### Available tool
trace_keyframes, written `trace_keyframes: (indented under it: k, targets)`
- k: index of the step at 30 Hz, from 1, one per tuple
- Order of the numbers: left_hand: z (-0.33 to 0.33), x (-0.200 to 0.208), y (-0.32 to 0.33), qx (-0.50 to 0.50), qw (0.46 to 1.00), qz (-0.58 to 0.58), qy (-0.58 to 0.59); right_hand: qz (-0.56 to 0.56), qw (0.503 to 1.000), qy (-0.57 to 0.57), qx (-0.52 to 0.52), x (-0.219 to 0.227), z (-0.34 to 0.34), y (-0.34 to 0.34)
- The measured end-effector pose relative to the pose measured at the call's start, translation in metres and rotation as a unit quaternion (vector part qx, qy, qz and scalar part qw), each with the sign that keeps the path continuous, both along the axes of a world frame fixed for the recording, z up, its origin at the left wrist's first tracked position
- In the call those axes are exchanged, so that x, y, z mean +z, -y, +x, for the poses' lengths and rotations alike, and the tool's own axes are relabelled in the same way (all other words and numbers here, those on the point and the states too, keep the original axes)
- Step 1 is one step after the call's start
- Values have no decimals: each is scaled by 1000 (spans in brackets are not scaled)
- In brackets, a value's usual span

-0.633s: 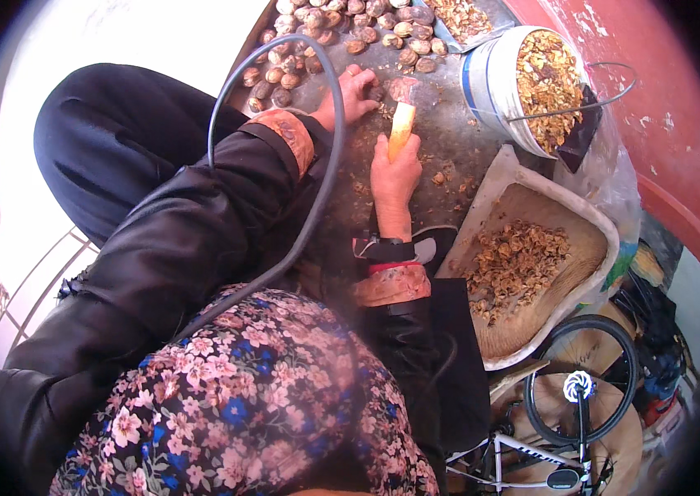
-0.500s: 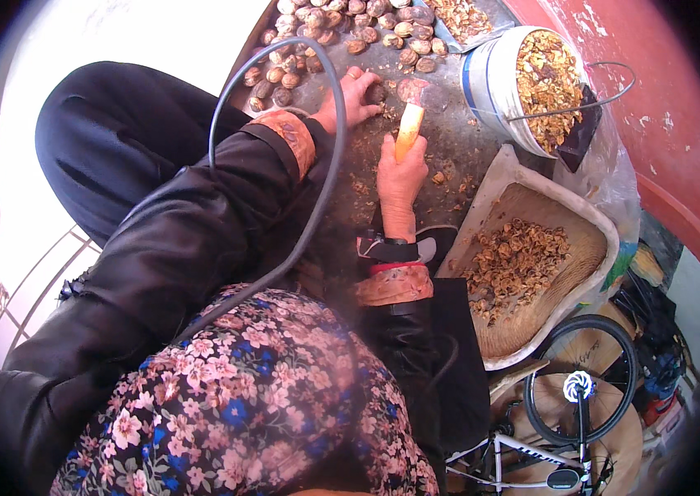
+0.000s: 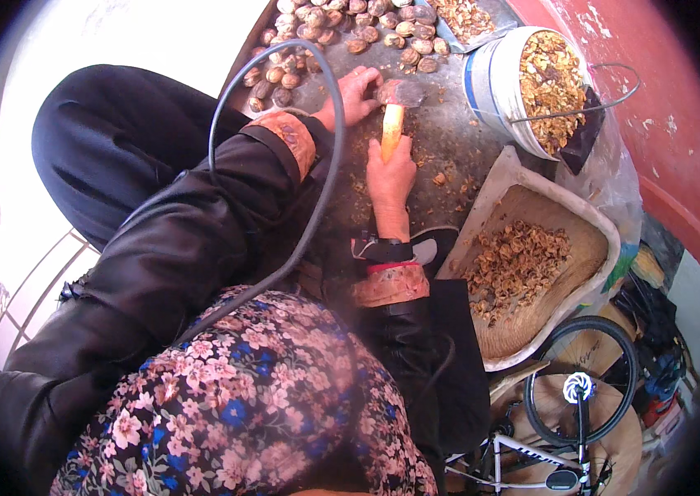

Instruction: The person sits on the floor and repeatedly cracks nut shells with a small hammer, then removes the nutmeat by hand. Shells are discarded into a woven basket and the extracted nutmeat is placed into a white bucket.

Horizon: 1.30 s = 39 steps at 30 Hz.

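Observation:
My right hand (image 3: pixel 391 175) is closed around the pale yellow handle of a hammer (image 3: pixel 392 131). Its head is slightly blurred and lies beside my left fingertips. My left hand (image 3: pixel 355 96) has its fingers curled at a walnut, which the hammer head now mostly hides. Small shell crumbs are scattered on the dark work surface (image 3: pixel 437 124) around both hands. Beyond my left hand lies a pile of whole walnuts (image 3: pixel 358 45), brown and pale.
A white bucket (image 3: pixel 484 87) of walnut pieces stands at the right, its wire handle sticking out. Nearer is a worn tray (image 3: pixel 585 285) holding brown pieces. Another container of pieces (image 3: pixel 464 18) is at the far edge. A grey cable (image 3: pixel 317 207) loops before me; a bicycle (image 3: pixel 532 455) lies lower right.
My right hand has swung the hammer left, bringing its head over the walnut at my left fingertips. My left hand has barely moved.

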<state>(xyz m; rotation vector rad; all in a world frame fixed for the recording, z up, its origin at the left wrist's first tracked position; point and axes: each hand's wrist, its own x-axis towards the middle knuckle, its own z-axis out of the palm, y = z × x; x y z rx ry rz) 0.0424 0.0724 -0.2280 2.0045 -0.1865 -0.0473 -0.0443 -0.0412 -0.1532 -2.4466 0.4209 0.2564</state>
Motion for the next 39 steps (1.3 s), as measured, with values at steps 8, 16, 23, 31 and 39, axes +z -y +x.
trace_keyframes:
  k: [8,16,23,31,39]
  targets:
    - [0,-3,2,7,1000,10,-4,-14,1000,-18,3,3,0,-2]
    - [-5,-2,4,-9,998,67,4,32,996,65,-59,7,4,4]
    - [0,1,5,6,999,42,-6,40,996,76,-17,0,4,4]
    - [2,-4,5,13,1000,16,-6,47,995,82,-24,2,1,-2]
    - [4,-3,5,19,999,25,-10,46,995,82,-20,1,1,1]
